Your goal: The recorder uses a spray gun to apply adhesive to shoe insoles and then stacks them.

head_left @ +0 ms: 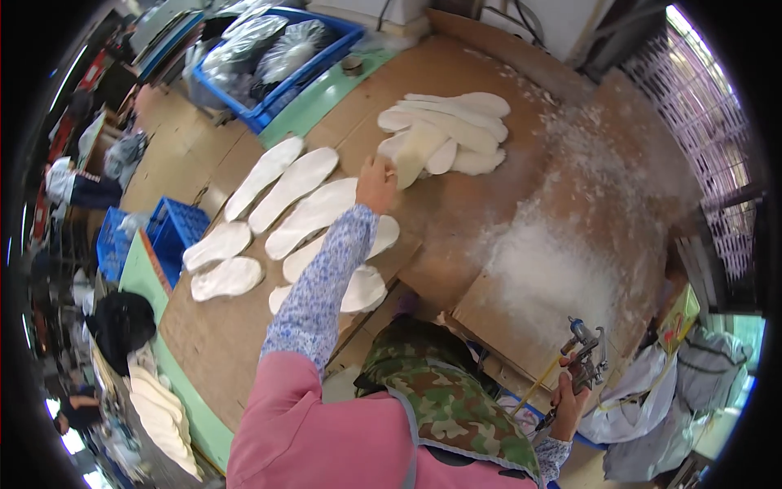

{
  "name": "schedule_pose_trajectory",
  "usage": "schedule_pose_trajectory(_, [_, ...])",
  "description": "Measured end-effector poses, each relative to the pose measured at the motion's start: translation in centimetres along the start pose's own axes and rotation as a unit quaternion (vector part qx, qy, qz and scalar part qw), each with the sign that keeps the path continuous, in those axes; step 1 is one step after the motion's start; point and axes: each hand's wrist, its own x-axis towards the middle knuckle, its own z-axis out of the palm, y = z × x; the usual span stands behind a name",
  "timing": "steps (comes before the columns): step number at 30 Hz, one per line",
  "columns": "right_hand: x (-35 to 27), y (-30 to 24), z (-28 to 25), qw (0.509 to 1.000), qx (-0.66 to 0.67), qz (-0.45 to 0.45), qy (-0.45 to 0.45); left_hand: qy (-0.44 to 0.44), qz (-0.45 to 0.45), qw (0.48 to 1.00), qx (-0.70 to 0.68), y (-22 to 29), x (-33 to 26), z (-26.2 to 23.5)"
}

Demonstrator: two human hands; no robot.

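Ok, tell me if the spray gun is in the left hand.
No, the spray gun is in the right hand; the left hand touches white insoles.

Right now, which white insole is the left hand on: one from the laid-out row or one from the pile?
One from the pile: the left hand touches the insole that hangs off the heap's near-left edge. The row insoles lie flat and separate, untouched.

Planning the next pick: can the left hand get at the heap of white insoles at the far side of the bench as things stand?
Probably yes. The left hand already rests at the near edge of the heap of white insoles, with nothing lying between them. The right hand holds a spray gun, well clear.
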Motion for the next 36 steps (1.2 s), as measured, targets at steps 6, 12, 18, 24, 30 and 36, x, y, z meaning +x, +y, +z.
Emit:
schedule_pose_trajectory(6, [-1.7, -0.4, 1.1, 0.995, 0.01, 0.048, 0.091, 0.029, 0.15, 0.967, 0.202, -0.2, 14.9, 7.8])
schedule_pose_trajectory(12, [-3.5, -0.6, 1.7, 0.984, 0.024, 0.052, 0.168, -0.192, 0.21, 0.88, 0.38, -0.1, 21.4, 9.3])
schedule_pose_trajectory(18, [-2.9, 1.2, -0.5, 0.982, 0.065, 0.063, 0.164, -0.212, 0.337, 0.898, 0.186, 6.2, 25.6, 6.5])
schedule_pose_trajectory(24, [-3.0, 3.0, -3.8, 0.985, 0.09, 0.054, 0.136, -0.287, 0.202, 0.925, 0.147, 7.9, 25.3, 3.1])
schedule_pose_trajectory(30, [-3.1, 4.5, -5.4, 0.986, 0.087, 0.055, 0.131, -0.284, 0.137, 0.858, 0.406, 1.4, 16.4, 4.4])
schedule_pose_trajectory(36, [-2.8, 4.5, -5.5, 0.985, 0.096, 0.054, 0.135, -0.196, 0.468, 0.85, 0.143, 14.7, 13.6, 3.3])
